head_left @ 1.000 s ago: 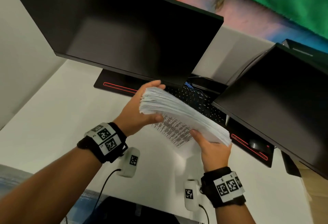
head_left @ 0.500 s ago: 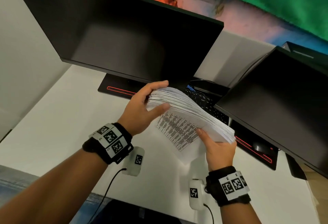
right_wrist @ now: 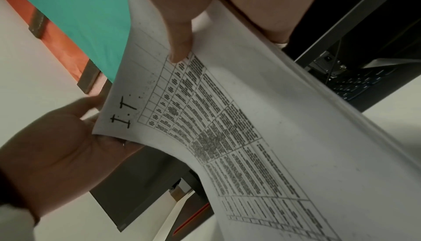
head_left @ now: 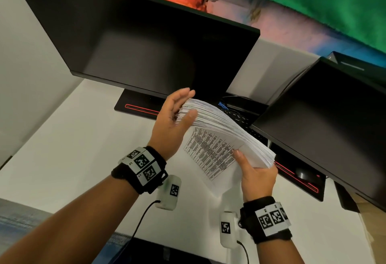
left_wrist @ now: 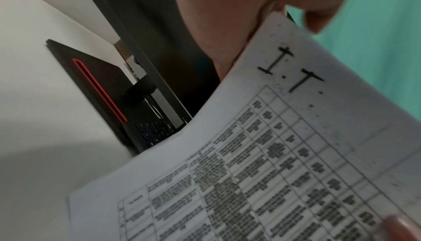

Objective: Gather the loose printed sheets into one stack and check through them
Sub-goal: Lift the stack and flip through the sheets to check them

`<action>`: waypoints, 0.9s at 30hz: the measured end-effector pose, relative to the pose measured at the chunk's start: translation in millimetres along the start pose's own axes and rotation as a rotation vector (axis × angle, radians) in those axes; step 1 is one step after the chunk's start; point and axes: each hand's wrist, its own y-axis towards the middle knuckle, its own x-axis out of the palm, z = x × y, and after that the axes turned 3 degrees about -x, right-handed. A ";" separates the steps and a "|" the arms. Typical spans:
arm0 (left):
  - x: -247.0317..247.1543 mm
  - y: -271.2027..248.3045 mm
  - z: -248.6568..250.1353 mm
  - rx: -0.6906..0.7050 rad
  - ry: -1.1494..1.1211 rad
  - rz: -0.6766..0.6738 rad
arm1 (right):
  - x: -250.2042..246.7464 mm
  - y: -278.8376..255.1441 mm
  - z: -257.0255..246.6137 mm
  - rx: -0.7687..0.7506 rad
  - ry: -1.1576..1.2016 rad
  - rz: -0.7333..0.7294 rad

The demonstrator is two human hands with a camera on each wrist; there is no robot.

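Both hands up over the white bench (head_left: 62, 148), holding the stack of printed sheets (head_left: 225, 125) in the air, in front of the two dark monitors.

Right hand (head_left: 258, 177): clamped on the near right corner of the stack, thumb (head_left: 240, 159) on the printed face, fingers under. Right wrist view confirms: thumb tip (right_wrist: 180, 53) presses on the table grid of the page, fingers (right_wrist: 268, 19) behind the pile.

Left hand (head_left: 171, 121): at the far left end of the stack, fingers mostly straight along the edge, thumb (head_left: 189, 117) laid across the sheet edges. Looks like a loose touch, not a curled grip. Left wrist view shows the hand (left_wrist: 227, 19) just behind the top corner of the page.

Stack is thick, bowed, edges fanned out at the left end. One sheet (head_left: 211, 155) hangs lower than the rest, printed table facing the head camera. Handwritten "I.T" at its corner (left_wrist: 289, 68), also in the right wrist view (right_wrist: 123, 113). Text too blurred to read.

Under the stack: black keyboard (head_left: 240, 117). Left monitor (head_left: 146, 44) on a base with a red stripe (head_left: 142, 108). Right monitor (head_left: 323, 121) angled in, mouse (head_left: 302, 172) on its base.
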 end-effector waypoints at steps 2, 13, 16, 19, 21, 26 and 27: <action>-13.9 0.8 -7.8 -0.031 -0.037 -0.183 | -4.3 2.3 1.3 0.015 -0.016 0.017; -12.4 -7.3 -12.4 0.050 0.166 -0.187 | -13.3 -13.1 -16.3 -0.103 -0.041 0.062; -8.7 -17.2 -27.5 0.012 0.288 -0.230 | -15.1 -22.4 -8.1 -0.108 -0.065 0.078; -3.0 -16.7 -28.5 0.068 0.451 -0.245 | -19.0 -14.2 -22.2 -0.200 -0.131 0.130; 0.2 -13.3 -20.4 0.097 0.454 -0.193 | -22.4 -6.4 -39.7 -0.304 -0.220 0.111; -0.6 -1.4 21.7 0.317 0.657 -0.236 | -10.8 8.7 -76.0 -0.444 -0.668 -0.179; 1.3 -0.5 32.8 0.367 0.731 -0.277 | -4.5 9.2 -80.2 -0.496 -0.711 -0.259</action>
